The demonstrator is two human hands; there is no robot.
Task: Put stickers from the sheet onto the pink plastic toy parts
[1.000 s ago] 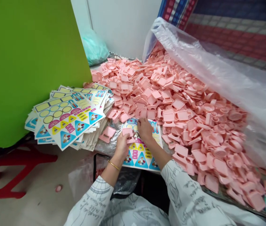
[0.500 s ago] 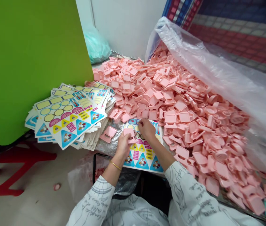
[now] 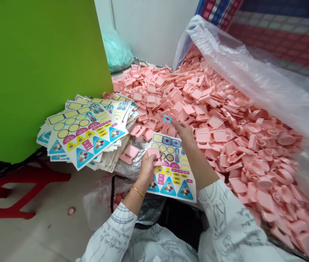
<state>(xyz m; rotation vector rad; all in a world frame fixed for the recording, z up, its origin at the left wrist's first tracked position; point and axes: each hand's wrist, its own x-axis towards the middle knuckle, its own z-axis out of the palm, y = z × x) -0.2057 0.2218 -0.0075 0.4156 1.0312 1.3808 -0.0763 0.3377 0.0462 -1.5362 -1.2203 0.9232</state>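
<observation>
My left hand (image 3: 147,166) grips a small pink plastic toy piece (image 3: 154,153) with a flat square panel, held over the lower left of a sticker sheet (image 3: 180,194). Between the fingertips of my right hand (image 3: 184,133) is a small blue sticker (image 3: 167,118) with a red heart, lifted clear above the sheet's top edge. The sheet shows a bare yellow rectangle at its top left, beside two heart stickers in the same row. Another pink piece (image 3: 129,153) of like shape lies just left of my left hand.
A large heap of pink plastic pieces (image 3: 220,134) spreads behind and to the right. Stacked sticker sheets (image 3: 89,127) lie at left by a green panel (image 3: 42,54). Clear plastic sheeting (image 3: 253,80) borders the heap; a red stool (image 3: 20,185) stands on the floor.
My right hand has risen off the sheet and moved right, bringing a heart sticker with it. My left hand still holds the pink piece, and the view has shifted slightly.
</observation>
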